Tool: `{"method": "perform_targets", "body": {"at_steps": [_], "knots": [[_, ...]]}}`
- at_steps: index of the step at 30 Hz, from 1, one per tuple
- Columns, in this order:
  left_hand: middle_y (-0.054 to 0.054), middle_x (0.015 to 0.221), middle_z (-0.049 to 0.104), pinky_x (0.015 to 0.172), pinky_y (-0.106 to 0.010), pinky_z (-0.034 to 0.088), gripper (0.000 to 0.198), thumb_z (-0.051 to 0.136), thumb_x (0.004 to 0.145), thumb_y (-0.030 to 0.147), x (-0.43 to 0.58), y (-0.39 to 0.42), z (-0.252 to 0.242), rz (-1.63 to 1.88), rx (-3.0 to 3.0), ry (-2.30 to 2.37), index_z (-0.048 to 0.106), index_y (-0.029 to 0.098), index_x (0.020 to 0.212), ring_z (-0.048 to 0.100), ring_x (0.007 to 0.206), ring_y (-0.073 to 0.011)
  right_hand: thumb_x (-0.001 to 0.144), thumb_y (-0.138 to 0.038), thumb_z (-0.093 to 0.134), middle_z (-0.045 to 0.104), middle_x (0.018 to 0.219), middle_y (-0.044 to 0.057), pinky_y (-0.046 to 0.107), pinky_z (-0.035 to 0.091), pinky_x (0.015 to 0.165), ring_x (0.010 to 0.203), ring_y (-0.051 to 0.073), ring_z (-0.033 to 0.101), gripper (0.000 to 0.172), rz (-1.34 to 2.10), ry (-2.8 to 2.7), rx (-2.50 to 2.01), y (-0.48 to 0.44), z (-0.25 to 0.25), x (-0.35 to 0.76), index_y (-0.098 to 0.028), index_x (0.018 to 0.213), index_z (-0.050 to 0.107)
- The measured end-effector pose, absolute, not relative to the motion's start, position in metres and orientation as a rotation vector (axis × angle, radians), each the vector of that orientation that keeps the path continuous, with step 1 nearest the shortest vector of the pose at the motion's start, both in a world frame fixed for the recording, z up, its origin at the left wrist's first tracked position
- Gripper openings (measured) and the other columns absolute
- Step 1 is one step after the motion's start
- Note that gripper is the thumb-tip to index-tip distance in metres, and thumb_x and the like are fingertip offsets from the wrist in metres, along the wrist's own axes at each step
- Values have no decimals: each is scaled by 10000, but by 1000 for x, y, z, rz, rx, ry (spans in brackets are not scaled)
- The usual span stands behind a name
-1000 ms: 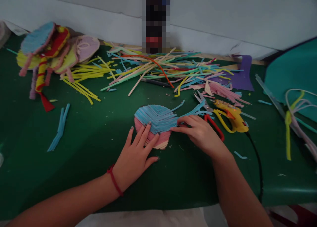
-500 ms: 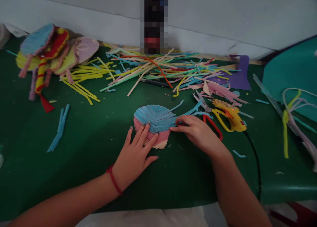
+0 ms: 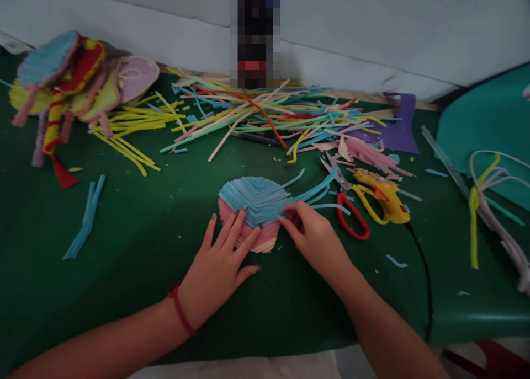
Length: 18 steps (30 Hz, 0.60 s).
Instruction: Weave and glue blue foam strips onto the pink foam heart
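Observation:
A round pink foam piece [image 3: 265,236] lies mid-table, its upper part covered with blue foam strips [image 3: 256,197] in a chevron pattern. Loose blue strip ends [image 3: 318,187] trail off to its right. My left hand [image 3: 221,263] lies flat on the piece's lower left, fingers spread and open. My right hand [image 3: 312,236] presses its fingertips on the piece's right edge, where the blue strips meet the pink; fingers are bent together, and nothing clearly shows inside them.
Red-handled scissors [image 3: 345,202] and a yellow glue gun [image 3: 383,194] with a black cord lie right of my right hand. A heap of coloured foam strips [image 3: 265,117] spans the back. Finished woven pieces [image 3: 70,81] sit back left. Teal foam sheet [image 3: 488,119] at right.
My right hand slid left and nearer along the piece's right edge, away from the scissors. The left hand stays flat on the piece. The view shifted slightly.

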<state>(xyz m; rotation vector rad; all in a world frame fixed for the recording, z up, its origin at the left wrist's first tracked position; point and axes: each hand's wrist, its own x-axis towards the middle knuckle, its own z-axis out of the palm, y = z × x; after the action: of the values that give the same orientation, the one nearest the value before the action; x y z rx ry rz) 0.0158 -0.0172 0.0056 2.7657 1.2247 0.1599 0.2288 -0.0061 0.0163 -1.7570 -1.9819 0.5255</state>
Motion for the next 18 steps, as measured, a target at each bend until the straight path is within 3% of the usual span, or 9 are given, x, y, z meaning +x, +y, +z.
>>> {"method": "perform_targets", "body": {"at_steps": [8, 18], "knots": [[-188, 1494, 323, 1056, -600, 292, 569, 456, 896, 520, 16, -17, 5, 162, 2767, 1223, 455, 215, 1377, 354, 1348, -359, 912, -229, 462, 616, 852, 30, 266, 439, 638, 775, 165, 590, 66, 552, -2110, -1791, -1, 12, 232, -212, 874, 514], [-178, 1488, 340, 1059, -593, 300, 565, 459, 896, 516, 16, -16, 7, 150, 2767, 1217, 458, 218, 1376, 355, 1349, -349, 908, -262, 484, 611, 811, 27, 264, 416, 616, 737, 162, 579, 86, 529, -2116, -1775, 1, 7, 233, -212, 842, 509]]}}
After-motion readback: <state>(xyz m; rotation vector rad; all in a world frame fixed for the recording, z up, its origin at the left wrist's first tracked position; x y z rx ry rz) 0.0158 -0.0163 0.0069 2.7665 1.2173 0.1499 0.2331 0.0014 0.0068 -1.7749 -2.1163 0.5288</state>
